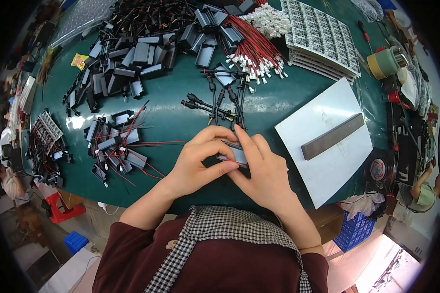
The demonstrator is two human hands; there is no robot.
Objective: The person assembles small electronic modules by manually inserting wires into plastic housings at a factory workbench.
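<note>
Pinched between the fingertips of both hands: a small flat black casing (233,154), low and central over the green table (181,122). Left hand (198,163) gripping its near edge with thumb and curled fingers; right hand (264,171) clasping the far side, index finger extended toward 12 o'clock. Just beyond the fingertips at 12 o'clock: a small bundle of black cable connectors (220,105). At 9 o'clock, near: a cluster of black casings with red leads (115,146). At 3 o'clock: a white board (327,146) carrying a dark grey bar (332,136). Further out, 11 o'clock: a large pile of black housings (137,53). At 1 o'clock: red wires with white plugs (254,51) and stacked component trays (320,36).
</note>
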